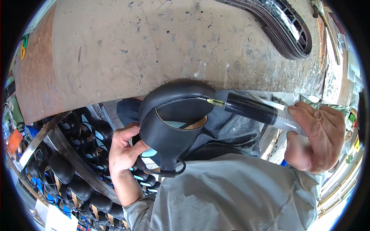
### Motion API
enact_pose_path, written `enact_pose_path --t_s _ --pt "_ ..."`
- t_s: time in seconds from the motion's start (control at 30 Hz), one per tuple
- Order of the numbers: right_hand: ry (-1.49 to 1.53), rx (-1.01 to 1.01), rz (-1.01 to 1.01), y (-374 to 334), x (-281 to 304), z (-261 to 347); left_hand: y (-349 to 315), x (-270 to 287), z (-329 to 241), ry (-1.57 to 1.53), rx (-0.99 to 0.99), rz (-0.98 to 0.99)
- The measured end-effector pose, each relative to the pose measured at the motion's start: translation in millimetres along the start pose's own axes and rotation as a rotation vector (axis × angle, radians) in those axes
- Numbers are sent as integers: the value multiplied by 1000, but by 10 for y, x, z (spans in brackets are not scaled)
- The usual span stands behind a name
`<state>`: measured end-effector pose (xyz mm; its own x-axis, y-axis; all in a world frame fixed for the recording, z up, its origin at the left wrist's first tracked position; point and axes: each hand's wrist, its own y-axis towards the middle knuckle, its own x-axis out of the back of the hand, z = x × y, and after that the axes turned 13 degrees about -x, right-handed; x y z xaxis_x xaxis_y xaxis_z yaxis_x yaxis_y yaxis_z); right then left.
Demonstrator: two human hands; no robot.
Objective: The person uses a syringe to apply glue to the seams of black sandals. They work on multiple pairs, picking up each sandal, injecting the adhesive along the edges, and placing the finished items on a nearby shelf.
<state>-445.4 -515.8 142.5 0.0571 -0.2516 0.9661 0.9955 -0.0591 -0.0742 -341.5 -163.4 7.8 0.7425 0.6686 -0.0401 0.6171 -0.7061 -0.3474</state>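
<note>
A black leather sandal with a thick sole is tilted on its side against the near edge of the bench. My left hand grips it from the left, the thumb and fingers closed on its side. In my right hand is a clear syringe filled with dark liquid, held by its plunger end. Its yellow-green needle hub points left, and the thin needle reaches the seam between the sole and the upper. Whether the tip touches the seam, I cannot tell.
The stained brown workbench spans the far side. Dark ridged soles lie at its far right, near a wooden-handled tool. Many black shoes fill a metal-framed rack at the lower left.
</note>
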Motion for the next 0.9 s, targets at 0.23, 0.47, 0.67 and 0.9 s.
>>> enact_pose_path --t_s 0.23,0.47,0.67,0.9 --pt "9 -28 -16 -124 -45 -48 -65 -211 173 -190 25 -73" --pt "22 -86 -55 -215 -98 -74 -98 -479 346 -359 -65 -137" --pt "30 -179 -89 -296 -123 -51 -117 -706 424 -498 -79 -216" --pt "57 -205 -105 -343 -139 -55 -129 -1012 333 -771 -7 -425"
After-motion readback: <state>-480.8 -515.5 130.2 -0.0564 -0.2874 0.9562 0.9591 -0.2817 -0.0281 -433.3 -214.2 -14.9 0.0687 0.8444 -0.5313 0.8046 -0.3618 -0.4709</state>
